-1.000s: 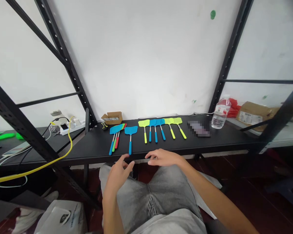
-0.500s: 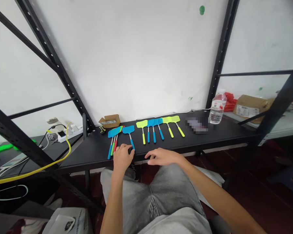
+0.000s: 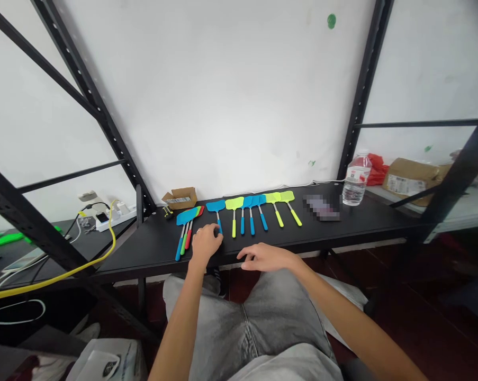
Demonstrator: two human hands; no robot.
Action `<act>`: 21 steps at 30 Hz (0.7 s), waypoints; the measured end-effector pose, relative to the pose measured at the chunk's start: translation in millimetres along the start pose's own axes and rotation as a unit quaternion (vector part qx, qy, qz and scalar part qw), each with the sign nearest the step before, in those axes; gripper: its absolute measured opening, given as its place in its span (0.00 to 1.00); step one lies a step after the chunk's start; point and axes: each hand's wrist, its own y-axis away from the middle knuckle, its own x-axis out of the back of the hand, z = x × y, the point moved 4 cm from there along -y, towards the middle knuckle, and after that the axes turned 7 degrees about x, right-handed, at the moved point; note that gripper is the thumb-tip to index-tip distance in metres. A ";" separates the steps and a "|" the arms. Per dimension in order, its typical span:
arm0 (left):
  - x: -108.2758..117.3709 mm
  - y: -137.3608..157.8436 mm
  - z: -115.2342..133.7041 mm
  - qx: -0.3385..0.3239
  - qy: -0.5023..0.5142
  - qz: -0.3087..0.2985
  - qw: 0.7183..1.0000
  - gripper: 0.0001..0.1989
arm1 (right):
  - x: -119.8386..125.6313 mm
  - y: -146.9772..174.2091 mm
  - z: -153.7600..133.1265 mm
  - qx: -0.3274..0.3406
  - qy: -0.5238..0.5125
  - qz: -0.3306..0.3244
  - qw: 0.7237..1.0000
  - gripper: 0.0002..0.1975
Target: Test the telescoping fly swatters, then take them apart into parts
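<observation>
My left hand (image 3: 206, 244) is closed around the handle end of a blue fly swatter (image 3: 216, 206), whose head lies on the black shelf. To its left, a blue fly swatter (image 3: 187, 216), a green one (image 3: 183, 244) and a red one (image 3: 188, 239) overlap in a fan. On the other side lies a row of several more: a yellow-green fly swatter (image 3: 234, 203), overlapping blue ones (image 3: 251, 225), and further yellow-green ones (image 3: 296, 216). My right hand (image 3: 267, 257) hovers by the shelf's front edge, fingers loosely bent and apart, with nothing in it.
A small open cardboard box (image 3: 182, 198) stands at the back left of the black shelf (image 3: 143, 248). A water bottle (image 3: 357, 180) stands at the right, beside a blurred-out item (image 3: 321, 207). A yellow cable (image 3: 83, 262) and a power strip (image 3: 114, 218) are on the left.
My left hand has moved right and away from me, sliding the blue fly swatter towards the first yellow-green one. My right hand has stayed about where it was.
</observation>
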 end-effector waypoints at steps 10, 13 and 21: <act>19.0 -26.1 -82.3 0.143 -0.172 -0.002 0.975 0.21 | -0.3 -0.1 -1.1 -0.002 -0.009 0.004 1.000 0.27; 13.8 -32.5 -75.0 0.114 -0.200 -0.018 0.973 0.20 | -0.7 -1.9 -0.8 0.002 -0.013 0.002 1.000 0.27; 33.7 -32.1 -51.4 0.156 -0.128 -0.044 0.978 0.22 | 12.2 0.5 0.1 0.026 -0.082 0.060 0.994 0.21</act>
